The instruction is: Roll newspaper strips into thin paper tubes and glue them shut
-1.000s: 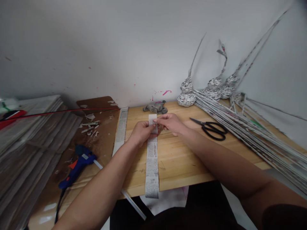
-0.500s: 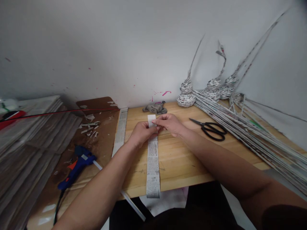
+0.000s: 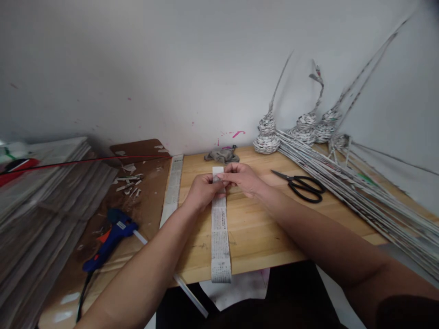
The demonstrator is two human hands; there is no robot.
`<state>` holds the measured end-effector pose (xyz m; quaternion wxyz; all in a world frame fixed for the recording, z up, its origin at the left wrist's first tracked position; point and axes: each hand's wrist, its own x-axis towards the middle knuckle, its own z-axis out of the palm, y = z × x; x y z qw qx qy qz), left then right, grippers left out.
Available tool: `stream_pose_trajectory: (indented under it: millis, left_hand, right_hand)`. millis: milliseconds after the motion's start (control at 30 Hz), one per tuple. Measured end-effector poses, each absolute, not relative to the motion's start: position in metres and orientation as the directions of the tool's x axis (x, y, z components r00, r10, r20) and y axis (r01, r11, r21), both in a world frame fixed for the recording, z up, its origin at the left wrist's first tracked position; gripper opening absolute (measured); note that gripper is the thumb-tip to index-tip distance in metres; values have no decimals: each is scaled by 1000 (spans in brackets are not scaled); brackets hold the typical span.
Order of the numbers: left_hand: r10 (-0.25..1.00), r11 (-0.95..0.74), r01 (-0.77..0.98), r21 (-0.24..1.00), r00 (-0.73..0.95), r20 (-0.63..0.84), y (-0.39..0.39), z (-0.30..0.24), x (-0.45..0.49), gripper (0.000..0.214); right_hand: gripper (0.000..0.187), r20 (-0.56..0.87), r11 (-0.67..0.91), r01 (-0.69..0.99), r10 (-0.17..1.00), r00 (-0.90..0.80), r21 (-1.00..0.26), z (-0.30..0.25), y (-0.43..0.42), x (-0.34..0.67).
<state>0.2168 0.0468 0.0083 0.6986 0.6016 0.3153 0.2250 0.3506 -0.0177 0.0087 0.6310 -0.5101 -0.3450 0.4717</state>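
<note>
A long newspaper strip (image 3: 220,233) runs from the middle of the wooden board toward me, its near end curling over the front edge. My left hand (image 3: 203,191) pinches it from the left near the far end, thumb on top. From the right, my right hand (image 3: 243,177) also pinches the strip, its thumb and fingertips close to those of the left. Some fingertips are hidden behind the paper. Beyond the hands lies a crumpled grey cloth (image 3: 222,155). Black-handled scissors (image 3: 302,183) rest to the right, blades pointing left.
Another newspaper strip (image 3: 174,183) lies along the board's left edge. A blue glue gun (image 3: 111,237) with a glue stick sits on the brown surface by paper scraps (image 3: 129,185). Newspaper stacks (image 3: 44,219) stand left; rolled paper sticks (image 3: 336,187) and woven paper gourds (image 3: 266,135) are right.
The near end of the strip has shifted slightly to the right, and its far end sits a touch lower. Both hands keep their pinch in nearly the same place.
</note>
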Motion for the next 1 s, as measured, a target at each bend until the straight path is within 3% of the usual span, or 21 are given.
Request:
stream_pose_trajectory:
  millis: [233,400,467,533,633,700,833,1000]
  left_hand:
    - [648,203,71,977,738,-188,48,6,217,31]
    - [654,224,126,966,716,-245,49,5,217,31]
    - [655,242,115,963,713,-250,49,5,217,31]
    - [659,256,87,963,713,-240,50,7,217,30]
    - [658,274,64,960,715,-235,51,9,216,28]
    - [652,282,62,957,720,-239,52,10,216,28]
    - [651,303,63,951,715,-255,53,11,215,24]
    - [650,318,57,946,713,-261,55,11,215,21]
  right_hand:
    - [40,-45,40,-235,937,347,-971,9,-17,351]
    - [38,99,201,-168,874,476,-965,12,-12,367]
    - [32,200,225,21,818,540,-974,10,-6,378]
    - [26,305,149,324,804,510,-934,5,4,388]
    - [32,404,0,711,823,399,-703,-4,25,398]
    - [32,399,-100,819,836,376,-565,-8,40,401]
    - [21,304,-232,816,846,438,-530,-11,56,400]
    - [25,329,-144,774,846,419,-616,-1,32,389]
